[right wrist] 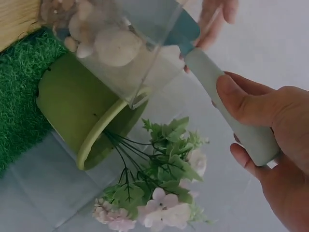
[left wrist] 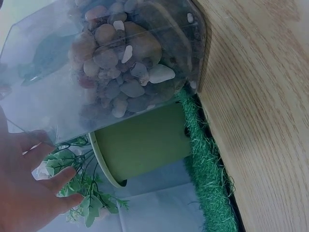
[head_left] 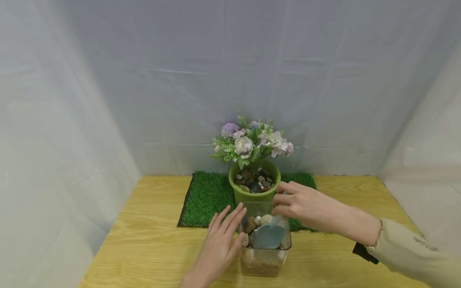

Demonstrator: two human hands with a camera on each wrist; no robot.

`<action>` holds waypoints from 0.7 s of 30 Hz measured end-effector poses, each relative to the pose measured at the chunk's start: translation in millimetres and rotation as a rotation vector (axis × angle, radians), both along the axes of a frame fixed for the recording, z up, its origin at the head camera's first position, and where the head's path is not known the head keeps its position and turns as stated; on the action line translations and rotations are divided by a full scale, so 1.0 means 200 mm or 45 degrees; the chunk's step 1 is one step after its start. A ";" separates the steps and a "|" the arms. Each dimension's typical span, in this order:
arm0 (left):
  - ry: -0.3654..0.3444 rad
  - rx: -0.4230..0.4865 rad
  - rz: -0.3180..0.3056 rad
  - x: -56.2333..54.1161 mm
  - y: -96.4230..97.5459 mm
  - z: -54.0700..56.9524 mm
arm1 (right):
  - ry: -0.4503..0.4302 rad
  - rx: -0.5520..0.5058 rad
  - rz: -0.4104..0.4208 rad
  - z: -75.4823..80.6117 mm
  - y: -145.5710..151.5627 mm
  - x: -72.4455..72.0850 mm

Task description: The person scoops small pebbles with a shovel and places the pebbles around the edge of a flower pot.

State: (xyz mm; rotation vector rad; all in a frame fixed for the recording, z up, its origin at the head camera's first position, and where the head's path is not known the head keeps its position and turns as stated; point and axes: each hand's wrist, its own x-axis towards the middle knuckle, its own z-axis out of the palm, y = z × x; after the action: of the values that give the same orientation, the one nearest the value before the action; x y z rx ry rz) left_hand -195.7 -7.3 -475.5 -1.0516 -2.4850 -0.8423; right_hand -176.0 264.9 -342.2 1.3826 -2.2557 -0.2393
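Observation:
My right hand (head_left: 307,207) grips the pale grey-green handle (right wrist: 231,106) of a small garden trowel, thumb along its side in the right wrist view. The trowel's blue-grey blade (head_left: 269,237) points down into a clear plastic container (head_left: 262,268), over the stones inside. Those stones (left wrist: 108,58) are brown, grey and white, of mixed sizes. On the container's left side lies my left hand (head_left: 218,242), its fingers extended, fingertips at the rim. Just behind the container stands a green flowerpot (left wrist: 145,140), with pebbles (head_left: 247,177) around the stems of pink, white and purple flowers (head_left: 243,147).
The flowerpot stands on a green artificial turf mat (head_left: 209,200), laid on a wood-grain table (head_left: 142,248). White cloth (head_left: 220,68) hangs behind the table and along both sides. The container sits at the mat's front edge.

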 end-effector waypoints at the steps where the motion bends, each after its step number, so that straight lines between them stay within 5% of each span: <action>1: 0.006 0.002 -0.001 0.00 0.00 0.00 | 0.026 0.056 -0.010 0.00 -0.01 0.01; 10: -0.008 0.003 -0.007 0.00 0.00 0.00 | 0.146 0.220 -0.033 0.03 -0.08 0.05; 15: -0.032 0.009 0.000 -0.01 0.00 0.00 | 0.022 0.210 -0.047 0.04 -0.11 -0.01; 21: -0.039 0.012 -0.008 0.00 0.00 -0.01 | -0.270 0.153 -0.104 0.07 -0.10 -0.09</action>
State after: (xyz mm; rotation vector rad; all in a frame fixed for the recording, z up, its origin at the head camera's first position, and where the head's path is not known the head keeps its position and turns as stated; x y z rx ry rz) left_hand -196.5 -6.9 -476.8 -1.0514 -2.5012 -0.8777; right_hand -194.6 244.3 -327.7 1.4373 -2.5117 -0.2709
